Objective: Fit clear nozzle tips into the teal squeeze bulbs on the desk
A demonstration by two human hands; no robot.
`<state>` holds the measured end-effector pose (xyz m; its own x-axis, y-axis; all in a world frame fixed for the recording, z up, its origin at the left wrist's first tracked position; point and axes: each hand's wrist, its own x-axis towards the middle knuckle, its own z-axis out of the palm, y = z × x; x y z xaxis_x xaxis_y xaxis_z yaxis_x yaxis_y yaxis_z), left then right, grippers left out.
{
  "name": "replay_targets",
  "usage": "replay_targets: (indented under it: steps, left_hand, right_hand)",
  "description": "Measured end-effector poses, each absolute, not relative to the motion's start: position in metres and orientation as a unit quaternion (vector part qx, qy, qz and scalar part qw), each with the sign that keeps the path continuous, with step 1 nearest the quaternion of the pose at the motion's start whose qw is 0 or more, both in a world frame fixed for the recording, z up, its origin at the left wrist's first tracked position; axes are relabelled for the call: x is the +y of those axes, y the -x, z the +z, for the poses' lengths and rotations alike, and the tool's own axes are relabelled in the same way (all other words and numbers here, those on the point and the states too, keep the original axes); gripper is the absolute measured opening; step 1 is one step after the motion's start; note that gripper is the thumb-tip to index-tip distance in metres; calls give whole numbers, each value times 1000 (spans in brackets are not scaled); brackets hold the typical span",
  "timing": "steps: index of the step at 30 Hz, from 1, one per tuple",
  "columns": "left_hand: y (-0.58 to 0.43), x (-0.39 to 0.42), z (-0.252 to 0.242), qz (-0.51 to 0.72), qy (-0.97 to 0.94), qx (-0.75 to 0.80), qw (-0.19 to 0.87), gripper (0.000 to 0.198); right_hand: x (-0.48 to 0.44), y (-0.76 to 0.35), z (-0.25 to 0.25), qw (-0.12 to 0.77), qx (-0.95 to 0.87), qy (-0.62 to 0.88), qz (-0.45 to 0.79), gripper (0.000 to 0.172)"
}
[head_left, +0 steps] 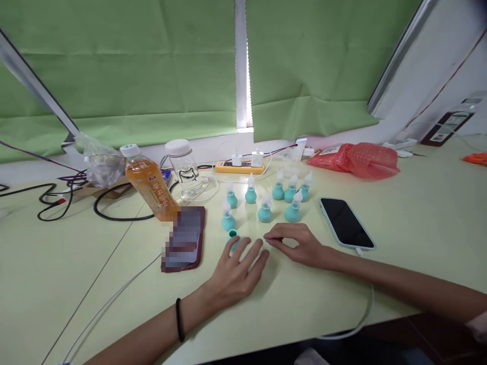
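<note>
"What takes up most of the view?"
"Green blinds [133,76] hang behind the yellow power strip [228,169], and a pale table [418,228] spreads out around it."
"And after those?"
"A red plastic bag [367,159] lies to the right of the power strip. To its left leans a bottle of orange drink [146,185]."
"Where are the hands?"
"Both in front of the power strip, low over the table. The left hand [241,266] has its fingers loosely spread. The right hand [291,243] has thumb and fingertips brought together; I can't tell whether anything tiny is pinched there."
"What else is about?"
"A clear jar [186,172] with a white lid, just left of the power strip. Then two phones: a red-edged phone [190,243] in front of it and to the left, and a pale-edged phone [348,223] in front and to the right."
"And the small things?"
"Eight teal bulbs [265,213] with clear pointed tips stand in front of the power strip. Farther out from it is an open teal bulb [233,234], tipless, partly hidden by the left fingers. I can't tell whether they grip it."
</note>
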<state>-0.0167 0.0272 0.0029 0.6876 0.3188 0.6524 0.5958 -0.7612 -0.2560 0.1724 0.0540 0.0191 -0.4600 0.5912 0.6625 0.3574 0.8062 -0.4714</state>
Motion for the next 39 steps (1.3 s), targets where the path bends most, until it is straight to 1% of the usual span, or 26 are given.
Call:
replay_targets:
  steps: [2,4,6,8,10,13,17,20,22,25,27,29,31,35,37,39]
  left_hand:
    - [7,25,2,-261,890,-284,244,32]
    - [1,25,3,-241,874,-358,223,32]
    - [-1,26,4,-222,858,-419,196,32]
    - [1,27,5,-206,853,-445,180,26]
    - [3,26,5,-206,849,-453,176,19]
    - [4,25,4,-218,847,-452,175,20]
    - [-1,25,1,-209,869,-403,195,31]
    - [-8,25,-2,-206,890,-347,213,28]
    - [-12,25,-1,-219,890,-341,209,27]
    - [-15,24,-1,-240,894,-334,181,25]
    - [-16,24,-2,-223,915,-312,127,23]
    - [-17,25,-4,-198,932,-300,44,20]
    - [-16,28,-6,-200,931,-304,-45,18]
    - [-11,28,-4,-271,862,-370,-216,21]
    - [-10,27,-2,-303,810,-409,-292,19]
    - [-10,25,1,-339,761,-417,-364,17]
  right_hand:
    - [54,-173,5,460,-804,321,197,13]
    - [56,-174,-2,485,-754,355,265,13]
    - [56,-174,-4,500,-724,365,305,13]
    - [54,-174,-5,510,-722,360,299,12]
    - [52,-174,-6,517,-736,347,267,12]
    - [49,-174,-5,525,-740,340,247,12]
    - [50,-173,-6,534,-715,346,289,11]
    - [51,-171,-8,537,-682,349,353,11]
    - [50,-170,-10,540,-664,352,380,10]
    - [50,-169,-10,556,-660,353,362,9]
    - [50,-170,-9,565,-663,354,340,7]
    - [51,-171,-9,567,-667,359,323,7]
    - [51,-172,-8,569,-673,364,300,7]
    - [48,-175,-8,570,-704,334,261,7]
    - [46,-176,-8,550,-725,314,271,8]
    - [46,-176,-7,523,-733,309,308,10]
